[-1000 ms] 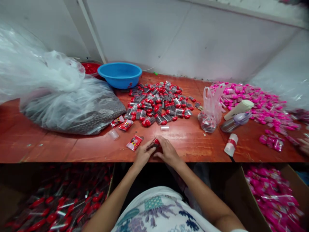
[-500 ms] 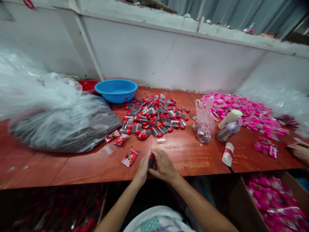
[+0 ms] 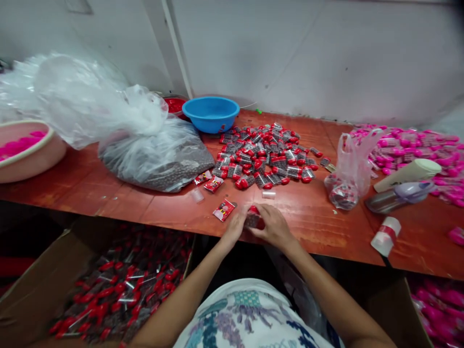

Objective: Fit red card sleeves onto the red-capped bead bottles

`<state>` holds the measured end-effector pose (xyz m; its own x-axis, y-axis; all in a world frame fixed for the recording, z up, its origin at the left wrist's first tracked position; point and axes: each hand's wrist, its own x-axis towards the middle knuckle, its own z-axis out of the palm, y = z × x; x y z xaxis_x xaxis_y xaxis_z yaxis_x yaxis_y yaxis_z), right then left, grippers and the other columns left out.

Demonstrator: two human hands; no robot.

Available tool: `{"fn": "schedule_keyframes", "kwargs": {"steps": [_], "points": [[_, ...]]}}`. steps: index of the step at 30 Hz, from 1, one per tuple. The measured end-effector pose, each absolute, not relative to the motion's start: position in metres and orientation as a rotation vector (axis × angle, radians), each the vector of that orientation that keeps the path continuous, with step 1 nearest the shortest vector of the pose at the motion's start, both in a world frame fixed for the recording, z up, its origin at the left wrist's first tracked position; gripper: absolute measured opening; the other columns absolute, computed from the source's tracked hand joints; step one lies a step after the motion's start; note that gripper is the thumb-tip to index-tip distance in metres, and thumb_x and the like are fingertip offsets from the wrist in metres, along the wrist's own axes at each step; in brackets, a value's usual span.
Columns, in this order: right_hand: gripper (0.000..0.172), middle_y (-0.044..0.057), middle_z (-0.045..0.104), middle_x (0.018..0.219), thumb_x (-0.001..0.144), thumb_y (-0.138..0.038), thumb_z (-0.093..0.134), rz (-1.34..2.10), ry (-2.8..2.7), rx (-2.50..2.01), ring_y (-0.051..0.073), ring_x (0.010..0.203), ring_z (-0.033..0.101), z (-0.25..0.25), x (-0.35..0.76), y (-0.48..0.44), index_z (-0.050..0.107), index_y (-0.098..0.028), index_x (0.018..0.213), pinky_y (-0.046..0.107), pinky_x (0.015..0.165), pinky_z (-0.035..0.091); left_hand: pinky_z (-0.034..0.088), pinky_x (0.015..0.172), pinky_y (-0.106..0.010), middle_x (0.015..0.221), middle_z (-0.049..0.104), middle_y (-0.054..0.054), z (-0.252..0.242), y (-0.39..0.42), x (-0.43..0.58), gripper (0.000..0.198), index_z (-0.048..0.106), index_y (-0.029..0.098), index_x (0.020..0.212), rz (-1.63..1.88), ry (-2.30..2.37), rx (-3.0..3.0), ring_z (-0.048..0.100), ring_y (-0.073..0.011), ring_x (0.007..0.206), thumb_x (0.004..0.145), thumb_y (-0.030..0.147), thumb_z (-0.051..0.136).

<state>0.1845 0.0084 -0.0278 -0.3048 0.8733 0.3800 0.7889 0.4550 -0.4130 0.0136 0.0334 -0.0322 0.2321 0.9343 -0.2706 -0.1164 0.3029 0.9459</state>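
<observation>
Between my two hands, at the table's front edge, is a small clear container with a red end and dark contents [image 3: 253,220]. My left hand [image 3: 232,228] presses against its left side with the fingers together. Curled round its right side and top is my right hand [image 3: 276,226]. A red printed packet [image 3: 224,210] lies just left of my hands, and two more red packets lie behind it. A short clear tube [image 3: 268,195] lies beyond my fingers. Further back spreads a pile of similar red-and-dark containers [image 3: 270,157].
Left of the pile are a blue basin [image 3: 210,115], a large clear bag of dark pieces [image 3: 155,162] and a pale tub [image 3: 54,154]. On the right stand a tied plastic bag [image 3: 346,186], bottles [image 3: 402,195], a white roll [image 3: 386,237] and pink pieces. Below, a carton [image 3: 47,275] holds red-ended containers.
The view has turned left and down, bringing the pale tub and the carton into sight; the co-worker's hand at right has left view. Both hands stay round the small container.
</observation>
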Motion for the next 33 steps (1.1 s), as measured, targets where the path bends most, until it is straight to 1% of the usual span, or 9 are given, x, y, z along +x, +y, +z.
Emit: {"fn": "schedule_keyframes", "kwargs": {"steps": [3, 6, 10, 15, 20, 25, 27, 31, 33], "points": [[0.07, 0.017, 0.054, 0.124, 0.076, -0.041, 0.064, 0.239, -2.109, -1.591, 0.031, 0.114, 0.049, -0.031, 0.21, 0.011, 0.04, -0.014, 0.136, 0.046, 0.098, 0.041, 0.046, 0.079, -0.033, 0.1, 0.067, -0.009, -0.031, 0.056, -0.026, 0.039, 0.068, 0.02, 0.107, 0.888, 1.419, 1.533, 0.061, -0.0216, 0.088, 0.08, 0.047, 0.057], [0.073, 0.016, 0.052, 0.126, 0.076, -0.041, 0.063, 0.293, -2.137, -1.704, 0.032, 0.116, 0.046, -0.039, 0.233, 0.011, 0.038, -0.016, 0.14, 0.047, 0.1, 0.039, 0.043, 0.081, -0.033, 0.096, 0.065, -0.009, -0.035, 0.075, -0.06, 0.038, 0.068, 0.019, 0.103, 0.656, 1.696, 1.8, 0.059, -0.024, 0.093, 0.07, 0.037, 0.07], [0.079, 0.014, 0.049, 0.133, 0.077, -0.045, 0.062, 0.423, -2.184, -1.741, 0.031, 0.122, 0.042, -0.047, 0.243, 0.005, 0.031, -0.019, 0.144, 0.047, 0.102, 0.037, 0.043, 0.073, -0.03, 0.087, 0.064, -0.006, -0.043, 0.084, -0.072, 0.033, 0.067, 0.017, 0.095, 0.524, 1.78, 1.794, 0.06, -0.021, 0.084, 0.066, 0.031, 0.074], [0.094, 0.016, 0.036, 0.145, 0.07, -0.056, 0.068, 0.395, -2.178, -1.711, 0.033, 0.133, 0.032, -0.053, 0.235, -0.002, 0.026, -0.021, 0.146, 0.05, 0.106, 0.032, 0.042, 0.067, -0.028, 0.08, 0.063, -0.002, -0.045, 0.079, -0.066, 0.021, 0.064, 0.018, 0.082, 0.681, 1.751, 1.745, 0.058, -0.018, 0.075, 0.065, 0.026, 0.074], [0.063, 0.016, 0.046, 0.134, 0.084, -0.043, 0.058, 0.203, -1.848, -1.681, 0.03, 0.125, 0.041, -0.054, 0.213, -0.013, 0.038, -0.021, 0.14, 0.05, 0.102, 0.037, 0.041, 0.064, -0.028, 0.075, 0.06, -0.001, -0.047, 0.07, -0.066, 0.013, 0.062, 0.018, 0.074, 0.859, 1.727, 1.768, 0.055, -0.0154, 0.066, 0.07, 0.028, 0.069], [0.023, 0.01, 0.06, 0.101, 0.091, -0.025, 0.05, 0.269, -1.743, -1.506, 0.023, 0.097, 0.054, -0.04, 0.169, -0.019, 0.065, -0.021, 0.108, 0.041, 0.086, 0.047, 0.041, 0.066, -0.028, 0.07, 0.06, 0.001, -0.047, 0.064, -0.071, 0.015, 0.063, 0.02, 0.072, 0.997, 1.715, 1.734, 0.055, -0.0164, 0.068, 0.073, 0.034, 0.067], [0.022, 0.008, 0.061, 0.095, 0.092, -0.022, 0.049, 0.334, -1.79, -1.431, 0.022, 0.092, 0.055, -0.036, 0.148, -0.013, 0.067, -0.022, 0.104, 0.038, 0.082, 0.047, 0.041, 0.067, -0.028, 0.071, 0.059, 0.0, -0.043, 0.062, -0.072, 0.014, 0.063, 0.021, 0.073, 1.05, 1.706, 1.761, 0.054, -0.017, 0.07, 0.073, 0.034, 0.066], [0.035, 0.009, 0.062, 0.111, 0.09, -0.024, 0.055, 0.391, -1.864, -1.316, 0.022, 0.103, 0.053, -0.031, 0.111, 0.016, 0.056, -0.022, 0.125, 0.037, 0.088, 0.045, 0.042, 0.068, -0.029, 0.073, 0.06, 0.0, -0.033, 0.054, -0.075, 0.01, 0.064, 0.021, 0.074, 1.104, 1.615, 1.83, 0.053, -0.0175, 0.072, 0.075, 0.031, 0.063], [0.029, 0.008, 0.065, 0.107, 0.09, -0.024, 0.055, 0.455, -1.952, -1.284, 0.021, 0.101, 0.054, -0.025, 0.102, 0.03, 0.06, -0.021, 0.119, 0.035, 0.089, 0.043, 0.042, 0.069, -0.03, 0.074, 0.061, -0.002, -0.027, 0.047, -0.078, 0.012, 0.065, 0.021, 0.075, 1.106, 1.566, 1.835, 0.053, -0.0181, 0.073, 0.077, 0.033, 0.061]]}}
